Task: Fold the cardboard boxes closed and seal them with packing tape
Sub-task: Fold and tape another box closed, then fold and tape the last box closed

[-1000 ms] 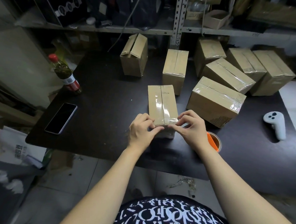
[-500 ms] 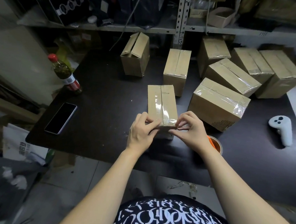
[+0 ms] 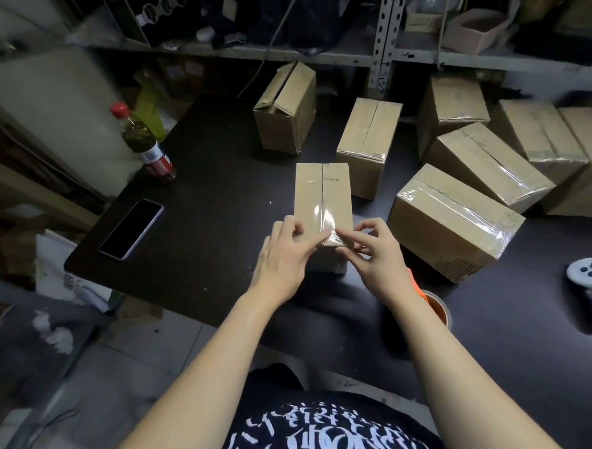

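we see both forearms reach forward from the bottom of the view and meet at the near end of the box (image 3: 323,195), which lies flat at the middle of the dark table (image 3: 214,192), its top seam running away from us. the left hand (image 3: 282,254) is curled, its thumb and forefinger closing on the clear tape (image 3: 333,238) where it folds over the near edge. the right hand (image 3: 375,259) pinches the same strip at the near right corner, its other fingers bent. the fingertips of the two hands almost touch. the orange tape roll (image 3: 436,305) lies on the table just behind the right wrist. the white lettering on the black shirt (image 3: 328,439) is too broken up for us to read, and the red label on the bottle (image 3: 144,144) at the left edge of the table is too small to read. against half a second ago little differs: the box lies in the same spot, both hands stay at that near edge, and the left thumb reaches a little further across the seam towards the right hand.
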